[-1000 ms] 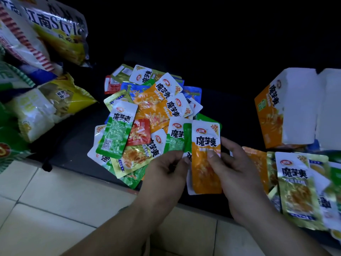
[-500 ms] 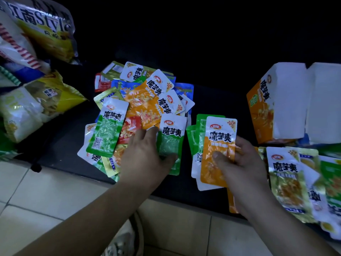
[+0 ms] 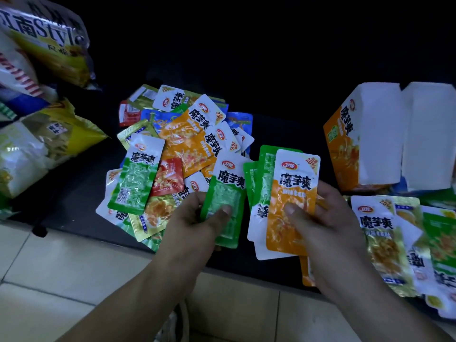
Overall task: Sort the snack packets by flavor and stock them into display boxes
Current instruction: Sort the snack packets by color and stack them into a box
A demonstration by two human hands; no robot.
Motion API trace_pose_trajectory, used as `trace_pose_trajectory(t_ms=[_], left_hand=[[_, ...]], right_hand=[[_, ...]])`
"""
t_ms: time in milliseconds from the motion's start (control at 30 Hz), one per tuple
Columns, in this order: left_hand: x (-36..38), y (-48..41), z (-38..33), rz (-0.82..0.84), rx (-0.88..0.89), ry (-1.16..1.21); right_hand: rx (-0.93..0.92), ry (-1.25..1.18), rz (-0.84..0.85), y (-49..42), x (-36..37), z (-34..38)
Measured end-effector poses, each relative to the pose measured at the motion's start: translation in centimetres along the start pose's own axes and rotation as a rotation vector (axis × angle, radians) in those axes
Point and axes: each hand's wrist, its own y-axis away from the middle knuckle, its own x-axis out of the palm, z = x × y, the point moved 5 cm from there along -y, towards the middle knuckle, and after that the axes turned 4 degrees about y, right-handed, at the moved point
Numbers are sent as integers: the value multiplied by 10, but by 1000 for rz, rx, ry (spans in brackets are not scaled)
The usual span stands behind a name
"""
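Note:
A loose pile of snack packets (image 3: 182,144) in orange, green, red, blue and gold lies on a dark shelf. My left hand (image 3: 195,223) pinches a green packet (image 3: 227,201) at the pile's near right edge, thumb on its front. My right hand (image 3: 320,225) grips a fanned stack with an orange packet (image 3: 291,193) on top and green ones (image 3: 259,174) behind. An orange display box (image 3: 345,144) with a white flap stands at the right. A second white box (image 3: 429,134) stands beside it.
More gold and green packets (image 3: 385,240) lie at the lower right below the boxes. Large snack bags (image 3: 44,134) are heaped at the left. The dark shelf (image 3: 74,193) ends at a pale tiled floor (image 3: 61,267) in front.
My left hand left the stack, reached into the pile and lifted a green packet toward the right. My right hand kept the orange-topped stack and shifted it slightly right.

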Motion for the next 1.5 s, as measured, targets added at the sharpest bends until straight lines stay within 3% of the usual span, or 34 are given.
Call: trace_pose_trajectory(t_ms=[167, 433, 733, 1033, 1200, 1267, 1400, 1500], left_hand=[[34, 13, 8, 155, -48, 200], [63, 26, 5, 240, -40, 230], [67, 32, 18, 209, -36, 72], [67, 34, 28, 153, 18, 19], [92, 28, 15, 222, 80, -6], [102, 26, 15, 265, 83, -66], [96, 18, 26, 232, 216, -517], [82, 13, 29, 205, 277, -704]], right_hand=[[8, -1, 74, 9, 5, 1], [15, 24, 110, 13, -23, -1], [72, 44, -136, 22, -99, -5], [104, 45, -167, 26, -113, -13], [72, 38, -199, 25, -119, -7], [71, 37, -204, 26, -122, -9], [92, 13, -201, 27, -129, -16], [98, 16, -190, 26, -133, -21]])
